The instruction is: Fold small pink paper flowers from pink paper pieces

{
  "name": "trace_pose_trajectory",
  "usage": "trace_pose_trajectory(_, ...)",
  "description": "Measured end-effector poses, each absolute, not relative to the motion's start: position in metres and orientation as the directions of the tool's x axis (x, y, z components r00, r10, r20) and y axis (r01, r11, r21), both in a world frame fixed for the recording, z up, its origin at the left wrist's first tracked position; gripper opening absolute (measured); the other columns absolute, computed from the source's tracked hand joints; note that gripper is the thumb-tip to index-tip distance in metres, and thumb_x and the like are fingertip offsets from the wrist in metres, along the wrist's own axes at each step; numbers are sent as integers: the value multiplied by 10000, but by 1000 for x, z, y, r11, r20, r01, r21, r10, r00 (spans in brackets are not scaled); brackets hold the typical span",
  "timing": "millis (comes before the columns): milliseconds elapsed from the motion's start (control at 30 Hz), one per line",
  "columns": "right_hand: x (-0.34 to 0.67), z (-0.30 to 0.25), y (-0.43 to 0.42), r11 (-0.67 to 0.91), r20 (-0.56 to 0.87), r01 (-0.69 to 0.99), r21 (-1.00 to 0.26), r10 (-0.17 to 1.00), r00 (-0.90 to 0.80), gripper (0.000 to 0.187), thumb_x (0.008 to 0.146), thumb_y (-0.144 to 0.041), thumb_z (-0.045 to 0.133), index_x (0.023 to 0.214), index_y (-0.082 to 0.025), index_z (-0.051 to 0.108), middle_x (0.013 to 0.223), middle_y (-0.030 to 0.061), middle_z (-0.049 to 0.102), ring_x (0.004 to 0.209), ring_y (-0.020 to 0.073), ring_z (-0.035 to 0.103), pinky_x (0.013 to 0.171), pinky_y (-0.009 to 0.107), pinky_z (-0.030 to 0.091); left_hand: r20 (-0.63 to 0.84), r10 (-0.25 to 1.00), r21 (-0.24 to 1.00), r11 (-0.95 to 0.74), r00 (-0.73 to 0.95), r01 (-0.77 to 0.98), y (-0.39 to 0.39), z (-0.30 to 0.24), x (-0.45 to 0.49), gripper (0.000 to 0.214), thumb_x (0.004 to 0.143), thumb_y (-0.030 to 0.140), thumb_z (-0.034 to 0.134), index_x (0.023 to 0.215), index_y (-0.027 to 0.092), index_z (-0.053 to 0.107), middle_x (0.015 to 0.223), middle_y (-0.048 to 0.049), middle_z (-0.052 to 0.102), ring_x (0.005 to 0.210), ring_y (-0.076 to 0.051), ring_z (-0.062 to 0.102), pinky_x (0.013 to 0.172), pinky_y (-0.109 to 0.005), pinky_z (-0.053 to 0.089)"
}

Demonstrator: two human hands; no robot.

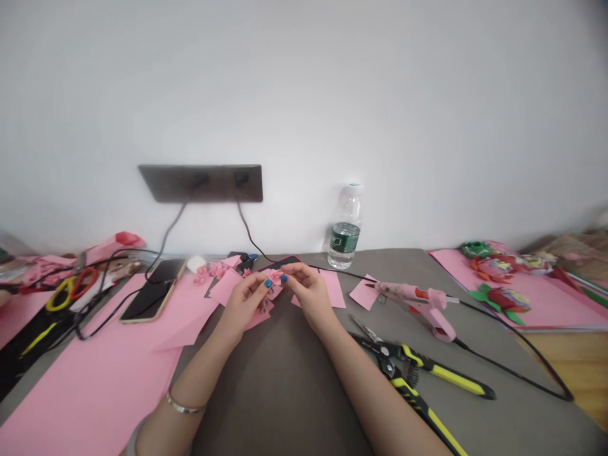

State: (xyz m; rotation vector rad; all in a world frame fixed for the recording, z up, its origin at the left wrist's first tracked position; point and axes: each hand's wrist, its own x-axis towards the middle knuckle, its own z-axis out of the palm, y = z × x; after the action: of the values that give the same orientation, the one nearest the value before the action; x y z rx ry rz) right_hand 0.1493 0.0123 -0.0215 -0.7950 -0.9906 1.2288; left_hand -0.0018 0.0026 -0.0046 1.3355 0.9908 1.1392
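Observation:
Between both hands, near the middle of the table, is a small folded pink paper flower (pixel 274 275). My left hand (pixel 246 303) pinches it from the left with thumb and fingertips. From the other side my right hand (pixel 308 291) holds it between thumb and index finger. Its lower part is hidden by my fingers. Pink paper squares (pixel 332 288) lie around and behind the hands. A few small pink folded pieces (pixel 213 270) sit just left of my left hand.
A pink glue gun (pixel 418 294) and yellow-black pliers (pixel 403 354) lie at right, with cords trailing nearby. Behind stands a water bottle (pixel 345 228). Leftward are a phone (pixel 154 290), large pink sheets (pixel 109 367) and scissors (pixel 61 293). Paper flowers (pixel 503 301) rest far right.

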Motion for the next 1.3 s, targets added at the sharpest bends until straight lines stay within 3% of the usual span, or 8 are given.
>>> trace_pose_trajectory(233,150,-23,12,144,159,-354,-924,987,-15,225,678,-409,803,743,-212,716,693,-2,680,662,159,617,700,305,527,94,984,994,-83,154,-75,3,-6,-4,279,774,423,719,854,179,611,708,25,595,596,-104,562,574,-217,490)
trace_pose_trajectory(567,151,-24,11,105,138,-407,-907,989,-53,203,710,-370,800,805,-208,723,726,-11,690,661,138,607,682,267,487,86,986,987,-66,140,-143,3,-3,-3,249,715,357,782,858,165,710,860,-39,705,742,-147,639,648,-242,541)
trace_pose_trajectory(833,152,-25,10,62,100,-403,-913,992,-74,202,678,-375,811,739,-201,728,704,-2,694,656,152,608,682,286,486,109,987,984,-91,116,-152,5,-9,-6,176,707,283,782,839,168,763,828,-49,753,749,-157,672,740,-269,552)
trace_pose_trajectory(1067,154,-21,10,29,85,-385,-922,988,-131,230,691,-396,805,717,-186,715,659,-1,676,647,151,598,652,274,458,117,983,983,-94,143,-160,5,-9,-6,141,712,257,779,814,161,789,761,-56,764,690,-157,671,700,-274,559)
trace_pose_trajectory(1300,155,-17,8,-57,47,-471,-880,978,-205,241,663,-398,831,697,-196,704,622,-27,649,595,120,572,633,255,450,121,979,986,-99,166,-135,6,-10,-6,126,720,255,771,803,164,798,775,-58,770,692,-157,666,708,-272,552)
